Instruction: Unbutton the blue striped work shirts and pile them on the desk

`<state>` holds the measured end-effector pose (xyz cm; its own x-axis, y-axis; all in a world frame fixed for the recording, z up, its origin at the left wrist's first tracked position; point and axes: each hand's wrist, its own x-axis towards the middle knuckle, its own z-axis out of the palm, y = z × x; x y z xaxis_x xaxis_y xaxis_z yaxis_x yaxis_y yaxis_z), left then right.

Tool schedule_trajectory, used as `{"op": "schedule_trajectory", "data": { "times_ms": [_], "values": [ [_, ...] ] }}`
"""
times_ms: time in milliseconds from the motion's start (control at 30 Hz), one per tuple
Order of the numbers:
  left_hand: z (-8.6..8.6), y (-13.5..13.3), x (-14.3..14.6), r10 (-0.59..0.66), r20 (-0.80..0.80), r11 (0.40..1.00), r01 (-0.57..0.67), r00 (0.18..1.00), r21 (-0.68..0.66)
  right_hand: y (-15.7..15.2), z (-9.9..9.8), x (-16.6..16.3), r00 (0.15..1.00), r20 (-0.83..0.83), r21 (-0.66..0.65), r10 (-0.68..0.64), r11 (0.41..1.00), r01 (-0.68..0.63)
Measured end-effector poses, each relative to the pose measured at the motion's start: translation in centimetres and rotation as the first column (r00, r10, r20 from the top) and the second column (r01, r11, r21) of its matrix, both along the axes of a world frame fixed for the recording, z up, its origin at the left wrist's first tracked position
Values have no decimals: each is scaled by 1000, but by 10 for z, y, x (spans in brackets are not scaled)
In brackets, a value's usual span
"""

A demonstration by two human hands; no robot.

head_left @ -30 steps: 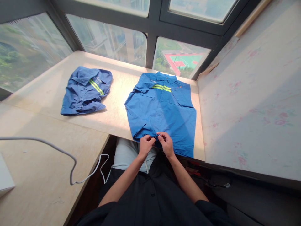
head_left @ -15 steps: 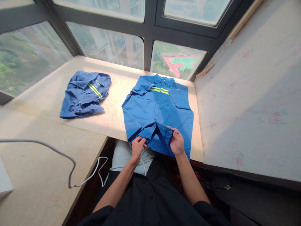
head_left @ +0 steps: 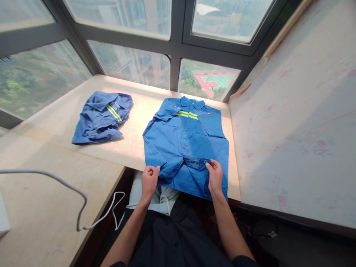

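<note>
Both hands, left hand and right hand, pinch the blue shirt hem at the desk near edge, wrists apart.

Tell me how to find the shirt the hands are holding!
Look at the pale wooden ledge under the big windows. Two blue shirts lie there; pick the blue work shirt nearer the flowery wall, pinched by the left hand and right hand. It lies flat, while the crumpled shirt is bunched up.

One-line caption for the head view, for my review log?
Left hand and right hand pinch the blue shirt at its hem; crumpled shirt lies aside.
</note>
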<state>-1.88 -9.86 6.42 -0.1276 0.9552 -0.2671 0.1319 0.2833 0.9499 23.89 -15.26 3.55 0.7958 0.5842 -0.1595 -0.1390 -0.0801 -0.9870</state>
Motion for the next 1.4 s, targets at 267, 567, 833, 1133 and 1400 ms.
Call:
{"op": "schedule_trajectory", "data": {
  "times_ms": [267, 567, 833, 1133, 1400],
  "values": [
    [5, 27, 37, -289, -471, 832, 462, 833, 307, 7, 44, -12, 599, 733, -147, 323, 935, -324],
    [-23, 53, 88, -370, -828, 712, 701, 422, 39, 66, 3, -28, 257, 670, -462, 696, 663, -589],
    [-38, 58, 76, -412, -714, 732, 672, 567, 111, 77, -11, -13, 290, 661, -428, 692, 665, -612],
    [-49, 61, 76, -401, -433, 800, 539, 807, 263, 74, -10, -9, 420, 657, -305, 626, 730, -612],
    [-50, 63, 73, -418, -320, 833, 499, 850, 238, 73, -11, -12, 411, 669, -287, 619, 725, -626]
  ]
}}
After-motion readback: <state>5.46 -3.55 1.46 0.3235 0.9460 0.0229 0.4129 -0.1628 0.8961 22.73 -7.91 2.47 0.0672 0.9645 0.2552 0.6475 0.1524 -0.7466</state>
